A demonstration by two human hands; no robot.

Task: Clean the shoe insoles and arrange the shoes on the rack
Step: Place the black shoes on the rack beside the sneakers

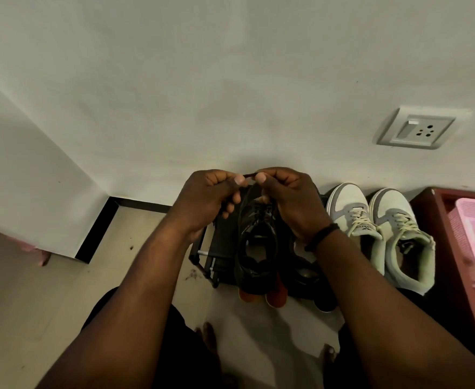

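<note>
A black sneaker sits on top of the black shoe rack, heel toward me. Both hands are raised over its toe end. My left hand and my right hand each pinch the dark shoelace, which is stretched between thumbs and forefingers. A pair of white and grey sneakers stands on the rack to the right. Orange insoles or soles stick out below the black sneaker. Another dark shoe lies partly hidden under my right forearm.
A white wall with a socket plate rises behind the rack. A maroon piece of furniture holding a pink basket stands at the right. Pale floor tiles lie to the left and below, where my bare feet show.
</note>
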